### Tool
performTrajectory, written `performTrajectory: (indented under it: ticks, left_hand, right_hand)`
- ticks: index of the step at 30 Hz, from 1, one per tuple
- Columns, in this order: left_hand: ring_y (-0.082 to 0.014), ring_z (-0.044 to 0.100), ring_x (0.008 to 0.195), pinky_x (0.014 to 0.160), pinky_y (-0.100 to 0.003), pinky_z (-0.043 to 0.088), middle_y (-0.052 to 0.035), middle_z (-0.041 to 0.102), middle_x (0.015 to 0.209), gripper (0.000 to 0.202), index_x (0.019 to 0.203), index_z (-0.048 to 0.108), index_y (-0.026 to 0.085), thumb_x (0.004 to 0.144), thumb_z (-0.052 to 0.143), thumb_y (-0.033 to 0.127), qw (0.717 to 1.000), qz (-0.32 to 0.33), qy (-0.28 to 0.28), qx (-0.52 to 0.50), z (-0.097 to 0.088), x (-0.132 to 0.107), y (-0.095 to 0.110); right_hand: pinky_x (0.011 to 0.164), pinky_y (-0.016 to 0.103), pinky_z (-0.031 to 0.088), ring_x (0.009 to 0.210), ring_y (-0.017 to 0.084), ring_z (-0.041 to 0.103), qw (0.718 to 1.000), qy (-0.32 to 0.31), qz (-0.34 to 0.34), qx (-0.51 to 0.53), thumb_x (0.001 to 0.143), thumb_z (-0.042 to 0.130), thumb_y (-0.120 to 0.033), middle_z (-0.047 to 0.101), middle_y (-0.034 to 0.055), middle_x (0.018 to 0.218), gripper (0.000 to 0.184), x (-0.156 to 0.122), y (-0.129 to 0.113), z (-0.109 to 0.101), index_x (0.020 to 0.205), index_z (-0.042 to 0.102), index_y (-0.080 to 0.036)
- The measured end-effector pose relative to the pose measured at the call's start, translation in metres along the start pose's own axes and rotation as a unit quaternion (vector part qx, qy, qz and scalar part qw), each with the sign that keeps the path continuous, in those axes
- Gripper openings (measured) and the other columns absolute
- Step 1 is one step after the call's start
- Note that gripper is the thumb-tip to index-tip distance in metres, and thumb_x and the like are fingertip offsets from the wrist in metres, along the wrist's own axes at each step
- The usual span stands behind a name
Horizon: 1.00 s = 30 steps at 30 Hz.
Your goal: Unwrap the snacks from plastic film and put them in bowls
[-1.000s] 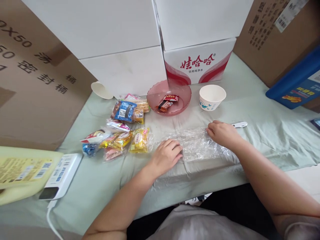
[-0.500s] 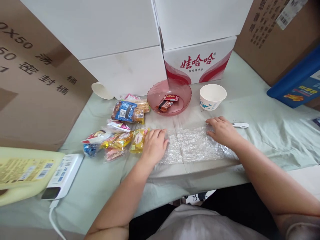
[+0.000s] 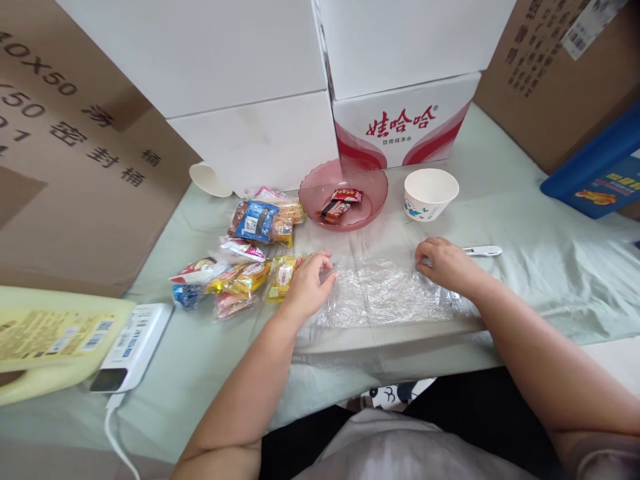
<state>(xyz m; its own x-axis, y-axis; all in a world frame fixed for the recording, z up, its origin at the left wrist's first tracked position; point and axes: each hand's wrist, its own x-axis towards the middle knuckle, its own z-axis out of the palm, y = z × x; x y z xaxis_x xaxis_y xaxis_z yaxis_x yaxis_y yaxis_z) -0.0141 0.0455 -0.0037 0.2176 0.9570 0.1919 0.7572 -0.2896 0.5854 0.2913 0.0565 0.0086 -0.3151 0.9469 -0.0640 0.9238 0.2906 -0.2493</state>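
Observation:
A crinkled sheet of clear plastic wrap (image 3: 385, 293) lies flat on the pale green tablecloth (image 3: 540, 280) in front of me. My left hand (image 3: 307, 285) rests at the sheet's left edge, fingers curled and pinching that edge, right beside a yellow snack packet (image 3: 281, 277). My right hand (image 3: 445, 265) presses the sheet's upper right corner with its fingers bent down. A pink plastic bowl (image 3: 365, 210) behind the sheet holds two small wrapped snacks (image 3: 337, 205).
A heap of wrapped snacks (image 3: 240, 257) lies left of the sheet. A white paper bowl (image 3: 430, 193) and a white pen-like tool (image 3: 483, 251) are at the right. White and brown cartons (image 3: 250, 87) wall the back. A yellow jug (image 3: 45, 340) and white power strip (image 3: 133, 347) sit at left.
My left hand slid left along the plastic wrap from its middle to its left edge and curled onto it. My right hand stayed on the upper right corner.

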Motion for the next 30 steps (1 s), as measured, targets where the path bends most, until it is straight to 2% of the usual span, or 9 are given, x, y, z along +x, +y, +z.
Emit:
performTrajectory:
  ticks: [6,9,11,13,16,18,20,26,30]
  left_hand:
    - [-0.0211,0.062,0.086,0.087,-0.038,0.048,-0.0058,0.065,0.101,0.040,0.108,0.059,0.020,0.070,0.071,0.021,0.998,-0.054,-0.031,0.011,0.005,0.003,-0.001]
    - [-0.0186,0.062,0.074,0.075,-0.034,0.048,-0.0013,0.067,0.082,0.022,0.088,0.062,0.021,0.069,0.070,0.026,0.992,-0.087,-0.086,-0.038,0.004,0.002,-0.003]
    - [-0.0168,0.061,0.070,0.069,-0.030,0.047,0.0010,0.065,0.073,0.017,0.075,0.056,0.021,0.070,0.068,0.031,0.983,-0.106,-0.102,-0.109,0.004,0.002,-0.004]
    - [-0.0162,0.064,0.072,0.067,-0.029,0.047,0.0010,0.066,0.076,0.026,0.072,0.048,0.020,0.069,0.069,0.036,0.959,-0.139,-0.103,-0.226,0.003,0.002,-0.004]
    - [-0.0169,0.069,0.076,0.068,-0.027,0.049,-0.0017,0.071,0.087,0.039,0.079,0.043,0.021,0.063,0.075,0.035,0.883,-0.206,-0.095,-0.410,0.000,0.004,-0.002]
    - [-0.0154,0.069,0.074,0.067,-0.025,0.048,-0.0015,0.072,0.088,0.047,0.089,0.044,0.021,0.059,0.079,0.030,0.847,-0.238,-0.058,-0.471,-0.002,0.005,0.000]
    - [-0.0131,0.068,0.072,0.066,-0.023,0.047,-0.0001,0.071,0.085,0.056,0.098,0.046,0.021,0.055,0.081,0.025,0.835,-0.249,-0.014,-0.491,-0.003,0.006,0.002]
    - [-0.0127,0.066,0.072,0.064,-0.024,0.047,-0.0011,0.069,0.088,0.052,0.100,0.051,0.020,0.059,0.081,0.032,0.832,-0.244,0.026,-0.498,0.002,0.008,0.001]
    - [-0.0114,0.062,0.068,0.062,-0.023,0.045,0.0026,0.062,0.079,0.043,0.094,0.051,0.020,0.059,0.075,0.029,0.861,-0.233,0.078,-0.446,0.007,0.009,-0.005]
  right_hand:
    - [0.071,0.030,0.040,0.085,0.022,0.059,0.999,-0.030,0.024,0.034,0.080,0.053,-0.017,0.066,0.0056,0.087,0.021,0.001,0.001,-0.004,0.099,0.063,-0.019]
    - [0.069,0.028,0.040,0.081,0.019,0.059,0.996,-0.042,-0.009,0.082,0.078,0.054,-0.020,0.065,0.0037,0.085,0.014,-0.001,0.003,-0.006,0.087,0.064,-0.021]
    - [0.071,0.027,0.042,0.082,0.018,0.059,0.991,-0.039,-0.033,0.124,0.076,0.056,-0.021,0.066,0.0029,0.087,0.007,-0.002,0.005,-0.006,0.080,0.062,-0.021]
    - [0.071,0.026,0.042,0.080,0.017,0.059,0.985,-0.041,-0.024,0.164,0.074,0.057,-0.023,0.066,0.0015,0.087,0.004,-0.003,0.006,-0.006,0.078,0.059,-0.021]
    - [0.065,0.025,0.041,0.073,0.015,0.059,0.977,-0.063,0.020,0.204,0.074,0.059,-0.024,0.066,-0.0013,0.078,0.005,-0.002,0.008,-0.005,0.076,0.055,-0.022]
    - [0.064,0.025,0.041,0.071,0.015,0.059,0.974,-0.070,0.035,0.211,0.073,0.059,-0.024,0.065,-0.0021,0.076,0.007,-0.001,0.009,-0.006,0.077,0.054,-0.022]
    - [0.064,0.025,0.041,0.070,0.015,0.059,0.975,-0.070,0.043,0.205,0.073,0.061,-0.025,0.065,-0.0020,0.076,0.010,-0.001,0.010,-0.006,0.082,0.056,-0.022]
    - [0.069,0.027,0.045,0.077,0.017,0.063,0.974,-0.094,0.041,0.203,0.075,0.062,-0.030,0.068,0.0000,0.082,0.017,0.000,0.013,-0.007,0.089,0.061,-0.022]
    - [0.069,0.027,0.046,0.074,0.016,0.064,0.968,-0.079,0.057,0.233,0.080,0.055,-0.028,0.069,0.0003,0.081,0.014,0.001,0.014,-0.005,0.092,0.060,-0.022]
